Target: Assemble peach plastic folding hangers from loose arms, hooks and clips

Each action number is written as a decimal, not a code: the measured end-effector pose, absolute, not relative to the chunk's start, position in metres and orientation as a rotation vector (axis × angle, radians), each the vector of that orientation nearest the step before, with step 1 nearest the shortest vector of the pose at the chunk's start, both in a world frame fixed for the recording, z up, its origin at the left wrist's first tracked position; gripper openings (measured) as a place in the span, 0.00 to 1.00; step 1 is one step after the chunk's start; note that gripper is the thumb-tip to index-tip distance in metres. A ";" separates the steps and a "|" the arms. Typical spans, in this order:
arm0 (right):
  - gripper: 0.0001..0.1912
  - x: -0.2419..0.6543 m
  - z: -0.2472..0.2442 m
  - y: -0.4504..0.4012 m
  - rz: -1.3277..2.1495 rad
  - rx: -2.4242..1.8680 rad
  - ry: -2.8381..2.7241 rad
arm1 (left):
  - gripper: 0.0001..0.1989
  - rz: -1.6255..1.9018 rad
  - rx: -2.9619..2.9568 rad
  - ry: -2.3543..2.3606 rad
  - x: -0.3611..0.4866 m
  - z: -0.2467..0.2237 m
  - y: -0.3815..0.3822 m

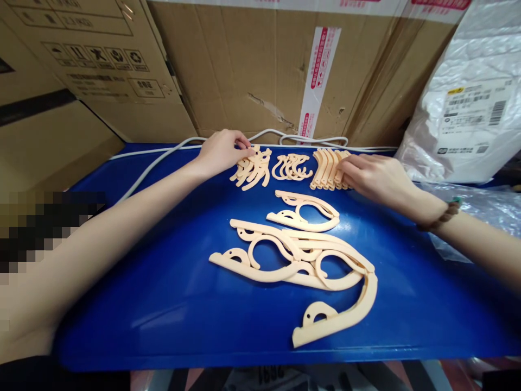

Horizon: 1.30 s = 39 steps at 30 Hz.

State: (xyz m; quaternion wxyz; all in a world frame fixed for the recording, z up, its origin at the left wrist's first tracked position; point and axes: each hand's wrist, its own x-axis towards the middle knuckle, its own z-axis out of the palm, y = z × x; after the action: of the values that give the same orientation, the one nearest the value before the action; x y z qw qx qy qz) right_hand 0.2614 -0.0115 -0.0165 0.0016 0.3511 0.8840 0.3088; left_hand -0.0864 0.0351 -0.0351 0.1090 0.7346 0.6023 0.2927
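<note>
My left hand (225,152) reaches to the back of the blue table, its fingers pinched at a loose pile of small curved cream hanger pieces (255,172). My right hand (368,172) has its fingers closed at the right end of a row of cream hanger arms (325,169), lined up side by side; its fingertips are partly hidden. Between both hands lies a cluster of cream hanger hooks (291,167). Nearer to me rests a folded cream hanger (321,224). In front of it, more joined hangers (280,274) overlap, and one arm (345,320) swings out toward the front edge.
A white cable (163,157) runs along the back of the blue table (171,304). Cardboard boxes (244,65) stand behind it. At the right are a white padded parcel (459,108) and a clear plastic bag (468,212).
</note>
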 end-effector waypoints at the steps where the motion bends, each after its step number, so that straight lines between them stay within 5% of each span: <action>1: 0.14 0.262 -0.018 -0.013 0.948 1.083 2.780 | 0.11 0.865 2.230 1.768 -0.087 -0.035 0.034; 14: 0.15 0.259 -0.024 -0.019 0.643 1.328 2.807 | 0.22 0.296 2.520 1.019 -0.057 -0.001 -0.036; 20: 0.15 0.259 -0.023 -0.017 0.581 1.392 2.788 | 0.19 0.211 2.557 0.952 -0.054 -0.011 -0.043; 30: 0.15 0.243 -0.016 -0.028 0.719 1.371 2.910 | 0.15 0.307 2.443 0.966 -0.043 -0.029 -0.026; 39: 0.15 0.196 -0.010 -0.044 0.050 1.372 3.156 | 0.06 0.625 2.230 0.979 -0.030 -0.014 -0.023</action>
State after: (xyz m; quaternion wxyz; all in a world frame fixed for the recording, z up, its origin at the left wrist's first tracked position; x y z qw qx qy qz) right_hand 0.1959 -0.0440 -0.0095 -0.1496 0.3942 0.9067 0.0144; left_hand -0.0296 -0.0232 -0.0144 0.3085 0.8435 0.3706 0.2366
